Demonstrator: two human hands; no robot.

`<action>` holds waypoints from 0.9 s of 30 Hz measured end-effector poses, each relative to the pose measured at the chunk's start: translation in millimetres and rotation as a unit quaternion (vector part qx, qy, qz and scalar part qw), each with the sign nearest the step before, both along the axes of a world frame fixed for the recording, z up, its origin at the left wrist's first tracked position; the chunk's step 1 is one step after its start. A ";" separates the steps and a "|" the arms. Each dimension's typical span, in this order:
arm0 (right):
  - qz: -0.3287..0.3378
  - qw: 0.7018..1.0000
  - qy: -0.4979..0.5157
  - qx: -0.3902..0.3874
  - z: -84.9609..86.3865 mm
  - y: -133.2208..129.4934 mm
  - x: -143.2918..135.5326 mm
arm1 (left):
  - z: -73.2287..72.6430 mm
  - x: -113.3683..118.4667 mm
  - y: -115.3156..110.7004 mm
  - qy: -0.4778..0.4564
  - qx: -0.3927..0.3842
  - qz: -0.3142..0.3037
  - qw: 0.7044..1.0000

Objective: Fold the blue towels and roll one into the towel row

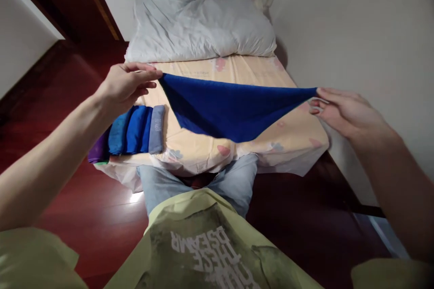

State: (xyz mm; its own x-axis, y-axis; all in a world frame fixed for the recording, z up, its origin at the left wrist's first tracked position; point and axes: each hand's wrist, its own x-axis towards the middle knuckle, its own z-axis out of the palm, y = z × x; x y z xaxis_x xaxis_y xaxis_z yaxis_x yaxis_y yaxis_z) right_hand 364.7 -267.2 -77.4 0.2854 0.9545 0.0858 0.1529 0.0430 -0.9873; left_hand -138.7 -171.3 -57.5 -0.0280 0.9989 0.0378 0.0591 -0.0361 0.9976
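Note:
A dark blue cloth, which looks like a towel, is stretched in the air above the near part of the bed. My left hand pinches its upper left corner between thumb and fingers. At the opposite corner, my right hand has a similar pinch. The cloth's top edge runs nearly straight between both hands, and its lower part hangs in a loose fold. Below my left hand lies a row of folded cloths: a purple one, a teal one, blue ones and a grey one.
The bed has a cream sheet with a pink and grey print. A large pale pillow lies at its head. A white wall borders the right side, and dark red floor surrounds the near end.

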 end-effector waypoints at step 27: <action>0.035 0.999 -0.026 0.005 -193.5 98.5 -42.2 | -196.2 0.7 78.1 -0.029 0.071 -0.014 0.997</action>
